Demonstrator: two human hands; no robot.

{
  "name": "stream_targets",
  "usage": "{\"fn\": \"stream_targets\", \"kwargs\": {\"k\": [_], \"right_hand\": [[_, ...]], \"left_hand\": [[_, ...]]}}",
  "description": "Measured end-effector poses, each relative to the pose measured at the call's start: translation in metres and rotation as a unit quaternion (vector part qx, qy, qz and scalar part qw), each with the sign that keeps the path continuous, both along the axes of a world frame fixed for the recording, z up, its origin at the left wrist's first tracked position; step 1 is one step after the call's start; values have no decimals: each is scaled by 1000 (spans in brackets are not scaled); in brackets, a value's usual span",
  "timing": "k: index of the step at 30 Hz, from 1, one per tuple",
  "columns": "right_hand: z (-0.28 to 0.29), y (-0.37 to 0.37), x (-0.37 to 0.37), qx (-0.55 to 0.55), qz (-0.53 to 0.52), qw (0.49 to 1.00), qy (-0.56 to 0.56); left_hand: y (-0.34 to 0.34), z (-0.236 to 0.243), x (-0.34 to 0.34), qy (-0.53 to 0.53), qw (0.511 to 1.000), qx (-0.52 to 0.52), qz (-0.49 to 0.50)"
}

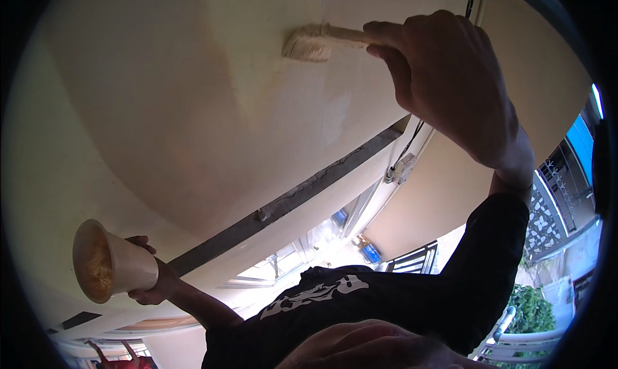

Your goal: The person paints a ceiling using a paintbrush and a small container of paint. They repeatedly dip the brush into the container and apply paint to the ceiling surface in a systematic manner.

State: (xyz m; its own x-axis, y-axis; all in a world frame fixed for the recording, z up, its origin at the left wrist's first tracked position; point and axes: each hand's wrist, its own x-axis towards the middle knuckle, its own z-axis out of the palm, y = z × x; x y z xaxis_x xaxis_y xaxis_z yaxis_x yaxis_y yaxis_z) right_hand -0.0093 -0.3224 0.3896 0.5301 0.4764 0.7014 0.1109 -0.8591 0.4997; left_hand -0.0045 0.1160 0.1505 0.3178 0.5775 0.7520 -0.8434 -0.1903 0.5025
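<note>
My right hand (pixel 447 73) is raised at the upper right, closed round the handle of a paintbrush (pixel 309 43). The brush points left, and its broad, cream-coated bristles lie at the pale painted surface (pixel 174 118). Lower left, my left hand (pixel 159 280) grips a white paper cup (pixel 135 265) from its far side. The cup is tilted so its mouth faces left, and yellowish-tan residue coats its inside. Around the brush the surface shows yellowish and darker beige patches.
A dark, rough-edged strip (pixel 290 198) runs diagonally below the painted surface. A cable and a small white box (pixel 402 168) are fixed near its right end. Down at the right are a railing (pixel 515 343) and a green bush (pixel 533 310). Red cloth (pixel 129 362) shows at lower left.
</note>
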Motion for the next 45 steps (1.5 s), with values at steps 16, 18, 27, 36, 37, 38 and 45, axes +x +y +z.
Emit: {"fn": "stream_targets", "kwargs": {"k": [16, 18, 27, 36, 37, 38, 45], "right_hand": [[-113, 33, -34, -67, -26, 978, 198], [-102, 34, -49, -75, 7, 963, 259], [64, 18, 4, -33, -89, 995, -42], [30, 28, 22, -31, -66, 986, -150], [-1, 38, 16, -57, -69, 988, -128], [-20, 45, -6, -64, -43, 996, -38], [17, 11, -18, 18, 110, 991, 76]], "left_hand": [[-3, 28, 17, -8, 1000, -27, 10], [-2, 30, 21, -2, 1000, -19, 20], [29, 14, 9, 1, 1000, 0, 21], [34, 9, 16, -11, 1000, -18, -13], [34, 4, 24, -14, 999, -22, -33], [35, -2, 32, -16, 998, -26, -53], [15, 7, 38, 7, 999, -47, 16]]}}
